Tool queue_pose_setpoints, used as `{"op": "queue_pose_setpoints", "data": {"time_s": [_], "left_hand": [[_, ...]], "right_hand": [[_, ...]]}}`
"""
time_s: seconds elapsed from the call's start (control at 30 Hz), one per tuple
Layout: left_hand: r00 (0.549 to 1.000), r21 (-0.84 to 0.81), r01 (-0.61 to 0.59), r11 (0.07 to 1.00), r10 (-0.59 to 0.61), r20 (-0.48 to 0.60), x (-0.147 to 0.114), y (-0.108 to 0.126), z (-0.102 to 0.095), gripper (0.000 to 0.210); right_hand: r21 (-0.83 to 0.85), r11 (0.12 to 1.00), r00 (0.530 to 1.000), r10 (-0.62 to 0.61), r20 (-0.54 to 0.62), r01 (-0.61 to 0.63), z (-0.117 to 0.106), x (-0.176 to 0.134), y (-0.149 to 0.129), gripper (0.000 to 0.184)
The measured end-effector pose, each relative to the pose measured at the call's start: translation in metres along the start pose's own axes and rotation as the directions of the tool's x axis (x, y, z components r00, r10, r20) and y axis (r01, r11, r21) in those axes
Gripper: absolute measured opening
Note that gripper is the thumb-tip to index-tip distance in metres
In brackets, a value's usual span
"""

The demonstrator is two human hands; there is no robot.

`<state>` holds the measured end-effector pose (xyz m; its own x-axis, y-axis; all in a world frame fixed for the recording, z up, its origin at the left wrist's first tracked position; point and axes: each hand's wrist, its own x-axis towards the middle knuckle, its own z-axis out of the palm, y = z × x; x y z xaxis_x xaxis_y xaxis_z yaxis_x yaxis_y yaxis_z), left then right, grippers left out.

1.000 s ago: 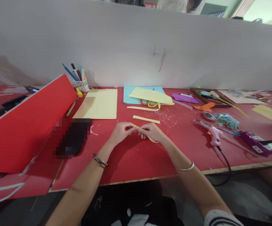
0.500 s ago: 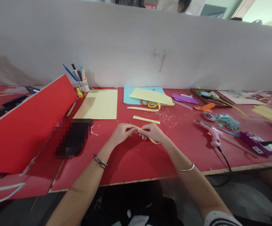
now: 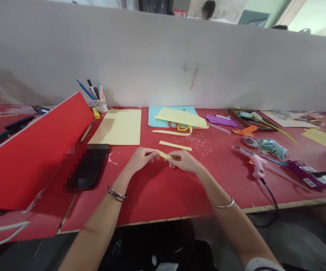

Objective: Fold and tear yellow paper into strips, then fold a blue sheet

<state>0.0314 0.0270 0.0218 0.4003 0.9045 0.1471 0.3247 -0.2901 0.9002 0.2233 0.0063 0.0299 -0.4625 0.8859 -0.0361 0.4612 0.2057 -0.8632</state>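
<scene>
A narrow yellow paper strip (image 3: 164,154) is stretched between my two hands, above the red tabletop. My left hand (image 3: 142,160) pinches its left end between thumb and fingers. Closed on the strip's right part is my right hand (image 3: 184,159), which hides some of it. Just beyond my hands lies another yellow strip (image 3: 175,145), flat on the table. Farther back, a curled strip (image 3: 171,132) bends up beside scissors with red and yellow handles (image 3: 182,127). The scissors' blades are covered by a pale yellow sheet (image 3: 180,116).
At left stand a red board (image 3: 38,150) and a pen cup (image 3: 101,104), with a dark phone (image 3: 91,165) nearer me. A yellow sheet (image 3: 120,126) lies beyond. To the right are a pink glue gun (image 3: 255,162) with a cord, a purple power strip (image 3: 306,175) and tangled threads (image 3: 272,148).
My hands have moved slightly apart, the left one going left. More of the strip shows between them, and its loose right end is now mostly hidden behind my right hand.
</scene>
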Motion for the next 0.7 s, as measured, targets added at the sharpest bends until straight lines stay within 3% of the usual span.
{"op": "queue_pose_setpoints", "data": {"time_s": [0.17,0.33,0.53,0.7], "left_hand": [[0.993,-0.071,0.038,0.997,-0.046,-0.107,0.002,-0.002,-0.006,0.031],[0.973,-0.122,0.070,0.990,-0.095,-0.209,0.005,-0.006,-0.011,0.035],[0.950,-0.177,0.099,0.979,-0.146,-0.278,0.006,-0.008,-0.014,0.034],[0.938,-0.206,0.119,0.971,-0.178,-0.298,0.006,-0.009,-0.014,0.032]], "right_hand": [[0.083,0.997,0.996,0.001,-0.088,0.006,-0.001,0.000,0.001,0.026],[0.102,0.995,0.978,0.029,-0.208,-0.008,-0.003,0.002,0.005,0.027],[-0.014,0.995,0.887,-0.090,-0.454,0.094,-0.007,0.008,0.013,0.022],[-0.003,0.990,0.875,-0.125,-0.468,0.140,-0.007,0.009,0.014,0.022]]}}
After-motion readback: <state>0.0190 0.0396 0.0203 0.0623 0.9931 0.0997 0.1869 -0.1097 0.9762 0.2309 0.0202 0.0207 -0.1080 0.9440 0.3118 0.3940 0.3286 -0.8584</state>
